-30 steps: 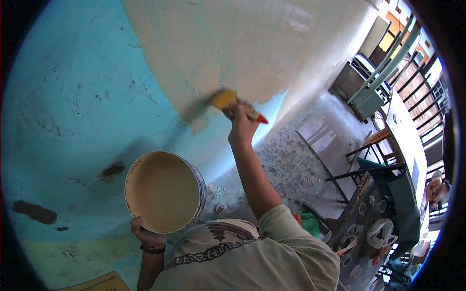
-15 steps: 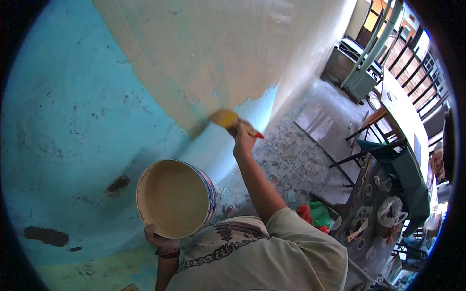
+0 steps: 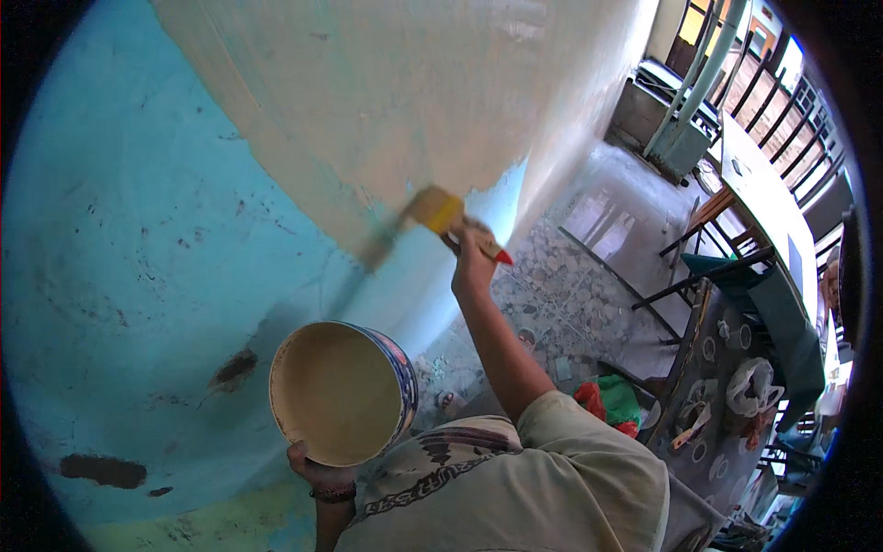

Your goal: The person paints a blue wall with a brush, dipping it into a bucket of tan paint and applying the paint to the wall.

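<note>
You cannot tell whether the blurred bristles (image 3: 423, 201) of your brush (image 3: 448, 215) touch the wall (image 3: 368, 120). The bucket (image 3: 340, 396) hides most fingers of your left grip (image 3: 322, 472); the view's lower edge cuts off that forearm (image 3: 333, 526). Near the worktop's (image 3: 703, 379) right edge, the white bag's (image 3: 752, 390) contents are indistinct.

One paint bucket (image 3: 405, 375) — one brush (image 3: 442, 211) — one shirt (image 3: 538, 478).

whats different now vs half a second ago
The right hand has carried the brush up and slightly right in the picture, and the view itself has turned a little. Nothing was taken hold of or let go. The left hand still holds the bucket near its rim, and the right still grips the brush.
</note>
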Demonstrator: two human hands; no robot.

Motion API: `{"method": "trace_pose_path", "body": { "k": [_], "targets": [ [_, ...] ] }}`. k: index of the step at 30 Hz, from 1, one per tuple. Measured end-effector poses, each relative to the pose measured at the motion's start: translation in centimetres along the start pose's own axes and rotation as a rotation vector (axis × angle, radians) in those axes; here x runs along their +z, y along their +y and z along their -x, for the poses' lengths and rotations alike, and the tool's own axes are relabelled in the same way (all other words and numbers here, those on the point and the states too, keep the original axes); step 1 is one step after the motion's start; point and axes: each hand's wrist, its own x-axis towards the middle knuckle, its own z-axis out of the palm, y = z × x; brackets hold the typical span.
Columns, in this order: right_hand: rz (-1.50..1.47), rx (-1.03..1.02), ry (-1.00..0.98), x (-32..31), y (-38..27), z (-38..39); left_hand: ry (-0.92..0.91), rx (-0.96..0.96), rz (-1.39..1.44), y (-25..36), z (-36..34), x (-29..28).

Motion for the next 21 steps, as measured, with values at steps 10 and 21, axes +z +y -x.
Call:
{"method": "trace_pose_path", "body": {
  "k": [10, 21],
  "targets": [
    [-0.023, 0.154, 0.073, -2.4, 3.3, 0.2, -0.009, 0.013, -0.052, -0.3, -0.6, 0.3],
    [-0.045, 0.164, 0.026, -2.3, 3.8, -0.3, 0.018, -0.054, -0.084, -1.0, -0.8, -0.7]
  ]
}}
